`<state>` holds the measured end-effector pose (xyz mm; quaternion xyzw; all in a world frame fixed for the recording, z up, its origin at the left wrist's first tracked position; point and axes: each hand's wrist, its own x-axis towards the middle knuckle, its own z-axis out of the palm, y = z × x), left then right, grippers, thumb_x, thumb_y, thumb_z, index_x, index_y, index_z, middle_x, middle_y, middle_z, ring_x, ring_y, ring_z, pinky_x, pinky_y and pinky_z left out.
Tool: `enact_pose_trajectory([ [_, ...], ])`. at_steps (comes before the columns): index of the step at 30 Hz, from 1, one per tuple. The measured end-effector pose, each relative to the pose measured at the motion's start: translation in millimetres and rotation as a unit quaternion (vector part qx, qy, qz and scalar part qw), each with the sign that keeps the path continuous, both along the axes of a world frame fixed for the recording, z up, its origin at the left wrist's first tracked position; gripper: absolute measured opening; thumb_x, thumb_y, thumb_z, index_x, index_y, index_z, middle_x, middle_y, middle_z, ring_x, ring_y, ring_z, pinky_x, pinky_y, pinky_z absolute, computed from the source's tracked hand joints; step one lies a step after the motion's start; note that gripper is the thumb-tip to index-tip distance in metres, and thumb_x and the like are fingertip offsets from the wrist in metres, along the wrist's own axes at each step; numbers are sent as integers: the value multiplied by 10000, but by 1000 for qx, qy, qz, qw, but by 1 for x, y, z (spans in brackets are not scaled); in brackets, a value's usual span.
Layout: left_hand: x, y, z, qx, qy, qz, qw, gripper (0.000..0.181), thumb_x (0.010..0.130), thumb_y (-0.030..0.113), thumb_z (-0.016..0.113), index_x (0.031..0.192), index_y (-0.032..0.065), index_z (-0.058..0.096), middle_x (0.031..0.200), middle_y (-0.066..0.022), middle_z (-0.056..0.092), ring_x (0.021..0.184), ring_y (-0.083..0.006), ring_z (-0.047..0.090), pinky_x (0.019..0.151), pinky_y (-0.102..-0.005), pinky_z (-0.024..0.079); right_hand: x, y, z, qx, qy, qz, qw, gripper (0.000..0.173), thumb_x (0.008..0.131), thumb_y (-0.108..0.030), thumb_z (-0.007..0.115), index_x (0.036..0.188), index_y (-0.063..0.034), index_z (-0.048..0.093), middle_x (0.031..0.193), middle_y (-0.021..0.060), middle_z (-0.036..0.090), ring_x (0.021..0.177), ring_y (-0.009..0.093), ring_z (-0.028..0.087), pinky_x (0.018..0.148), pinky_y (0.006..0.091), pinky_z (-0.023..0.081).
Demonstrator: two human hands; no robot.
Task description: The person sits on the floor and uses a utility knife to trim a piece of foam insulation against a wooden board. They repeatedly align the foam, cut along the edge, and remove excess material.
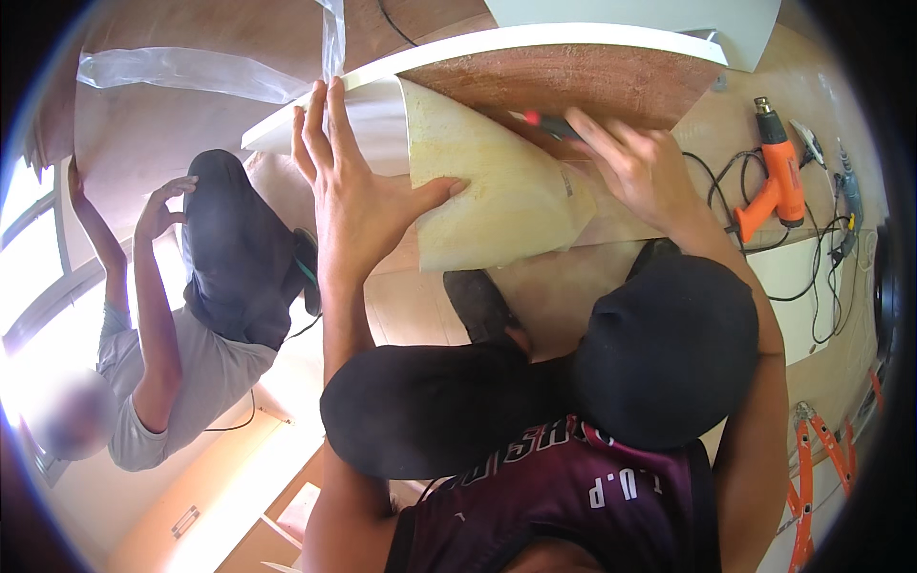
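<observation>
A long panel with a white edge (544,34) stands before me, its brown rough face (573,79) bare on the right. From that face a pale yellowish sheet (487,179) hangs folded down, peeled away towards me. My left hand (358,179) is spread wide, fingertips over the panel's white edge and thumb on the sheet. In my right hand (630,165) is a slim dark tool with a red part (548,123), blurred, close to the brown face; its exact kind I cannot tell. The sheet's attached side runs between my hands.
An orange heat gun (781,172) lies at the right with black cables, near a corded tool (850,186). Orange ladder legs (806,487) stand lower right. A co-worker (208,358) crouches at the left. Clear plastic film (193,70) crosses the upper left.
</observation>
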<state>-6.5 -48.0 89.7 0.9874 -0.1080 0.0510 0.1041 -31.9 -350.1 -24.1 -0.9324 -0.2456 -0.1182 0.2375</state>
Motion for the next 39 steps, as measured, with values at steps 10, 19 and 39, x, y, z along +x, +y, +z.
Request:
enact_pose_trajectory([
  [10,-10,12,-9,-49,33,-43,997,606,614,357,1015,1100,96,767,1763,-276,14,1589,-556,-9,1256,-664,252,-16,-20,19,182,-6,-32,983,371,945,-124,773,1308,-75,717,881,120,720,672,307,685,600,415,545],
  [19,-10,11,-11,-104,55,-48,992,565,654,376,1000,1130,127,824,1771,-273,-86,1598,-558,-125,1266,-681,194,37,29,25,243,-111,3,964,298,931,-149,796,1200,-50,715,917,93,730,690,271,701,582,382,550],
  [39,-12,11,-5,-72,48,-103,991,345,743,325,947,1048,178,881,1788,-254,-34,1617,-520,-135,1297,-609,140,41,35,36,197,-122,22,973,375,913,-79,812,1270,-25,712,890,108,728,660,255,687,569,373,546],
])
